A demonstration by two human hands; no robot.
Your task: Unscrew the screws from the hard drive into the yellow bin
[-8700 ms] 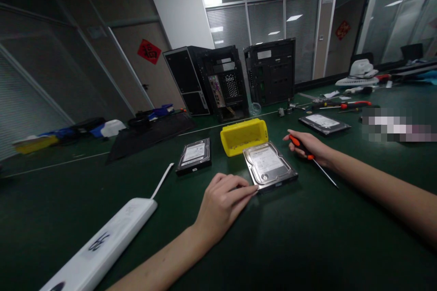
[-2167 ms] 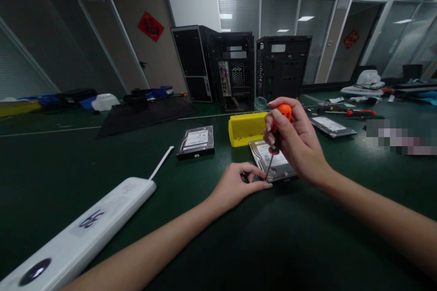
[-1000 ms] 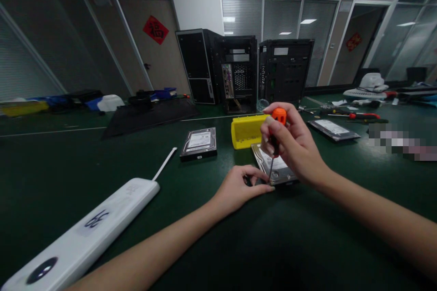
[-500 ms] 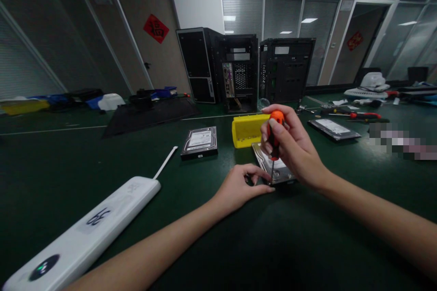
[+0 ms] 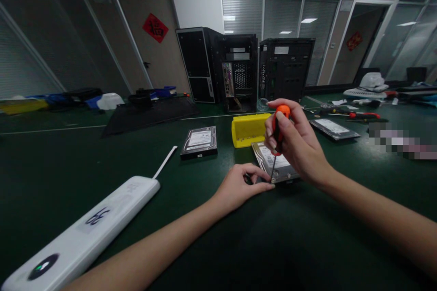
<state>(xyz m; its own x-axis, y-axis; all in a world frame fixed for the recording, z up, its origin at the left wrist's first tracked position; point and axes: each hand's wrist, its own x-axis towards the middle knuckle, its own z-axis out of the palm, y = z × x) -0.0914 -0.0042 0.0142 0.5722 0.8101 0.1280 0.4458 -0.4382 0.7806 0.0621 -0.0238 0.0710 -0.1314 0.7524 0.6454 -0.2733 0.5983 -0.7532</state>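
Note:
A hard drive [image 5: 263,156] with a white label lies flat on the green tabletop in front of me. My right hand [image 5: 300,143] is wrapped round the orange and black handle of a screwdriver [image 5: 283,111]. The tool leans, its handle tilted to the right, and its tip meets the drive's near left corner. At that same corner my left hand [image 5: 241,185] is closed, thumb and fingertips on the drive's edge beside the tip. Any screw under the tip is too small to make out. Part of the drive's right side is hidden behind my right hand.
A yellow tray [image 5: 239,132] with small screws in it stands just behind the drive. A second hard drive [image 5: 200,141] lies left, a third [image 5: 333,128] right. The white device [image 5: 112,213] occupies the left front. Computer cases [image 5: 241,72] line the back.
The screwdriver's handle has tipped to the right and slightly up with my right hand, while its tip stays at the corner. My left hand has hardly moved.

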